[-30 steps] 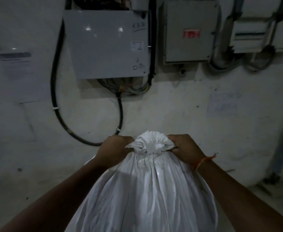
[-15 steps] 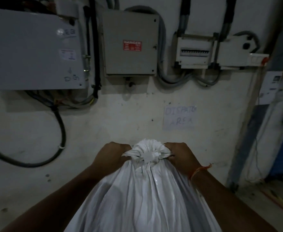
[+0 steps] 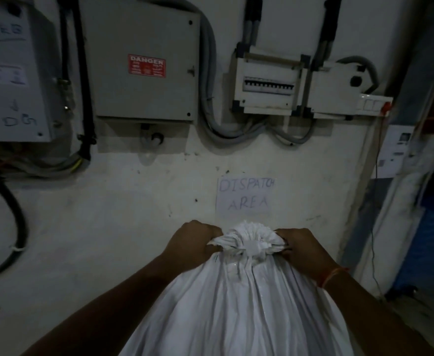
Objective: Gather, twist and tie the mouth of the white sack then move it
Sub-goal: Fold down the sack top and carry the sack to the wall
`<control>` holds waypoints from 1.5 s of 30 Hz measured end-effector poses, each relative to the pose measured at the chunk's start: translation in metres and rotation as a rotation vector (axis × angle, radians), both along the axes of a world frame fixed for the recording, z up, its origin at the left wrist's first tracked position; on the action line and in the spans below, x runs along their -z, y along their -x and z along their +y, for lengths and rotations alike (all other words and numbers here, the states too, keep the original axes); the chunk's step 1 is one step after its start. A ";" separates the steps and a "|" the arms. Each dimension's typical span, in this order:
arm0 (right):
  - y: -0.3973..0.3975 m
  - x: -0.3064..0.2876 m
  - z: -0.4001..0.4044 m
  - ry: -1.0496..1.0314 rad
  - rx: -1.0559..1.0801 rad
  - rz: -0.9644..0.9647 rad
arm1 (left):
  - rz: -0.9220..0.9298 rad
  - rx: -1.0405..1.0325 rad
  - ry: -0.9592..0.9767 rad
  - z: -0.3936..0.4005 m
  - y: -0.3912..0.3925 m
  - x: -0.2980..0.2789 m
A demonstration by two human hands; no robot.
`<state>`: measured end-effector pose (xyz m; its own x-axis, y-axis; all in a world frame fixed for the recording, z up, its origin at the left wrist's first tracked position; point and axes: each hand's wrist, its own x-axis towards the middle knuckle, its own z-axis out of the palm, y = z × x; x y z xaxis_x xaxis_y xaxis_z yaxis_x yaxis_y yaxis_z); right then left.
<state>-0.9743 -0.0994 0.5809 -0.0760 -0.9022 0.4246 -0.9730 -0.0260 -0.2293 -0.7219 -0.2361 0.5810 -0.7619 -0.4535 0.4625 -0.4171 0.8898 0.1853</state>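
Gripping the knotted white sack [image 3: 236, 304], left hand [image 3: 192, 242] and right hand [image 3: 305, 250] fingers clenched beside knot [image 3: 251, 240], wall sign [image 3: 245, 197] behind

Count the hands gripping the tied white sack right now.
2: the left hand left of the white sack's knot, the right hand right of it.

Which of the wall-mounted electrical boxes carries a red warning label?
The grey metal box left of centre: its door bears a red DANGER label. The others show none.

Slightly glossy woven-plastic white sack [image 3: 239, 312]; matt grey metal box [image 3: 144, 60]; rough wall [image 3: 108, 227]
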 end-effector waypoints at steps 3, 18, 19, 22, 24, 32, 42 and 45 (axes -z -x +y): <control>0.038 -0.003 -0.003 0.005 -0.006 0.022 | 0.014 -0.006 0.000 -0.001 0.036 -0.003; 0.214 0.010 -0.015 -0.058 -0.217 0.002 | -0.045 -0.348 -0.056 0.041 0.194 0.011; 0.221 0.012 -0.016 -0.068 -0.230 0.003 | -0.052 -0.374 -0.047 0.045 0.200 0.012; 0.240 0.019 -0.017 -0.075 -0.257 -0.020 | -0.029 -0.444 -0.071 0.058 0.217 0.018; 0.246 0.025 -0.016 -0.081 -0.260 -0.024 | -0.033 -0.493 -0.100 0.062 0.225 0.024; 0.266 0.064 -0.012 -0.122 -0.263 -0.072 | -0.062 -0.523 -0.056 0.064 0.245 0.058; 0.252 0.148 -0.018 -0.243 -0.219 -0.165 | -0.125 -0.614 -0.251 0.061 0.243 0.131; 0.244 0.188 -0.019 -0.271 -0.200 -0.199 | -0.131 -0.629 -0.321 0.057 0.239 0.170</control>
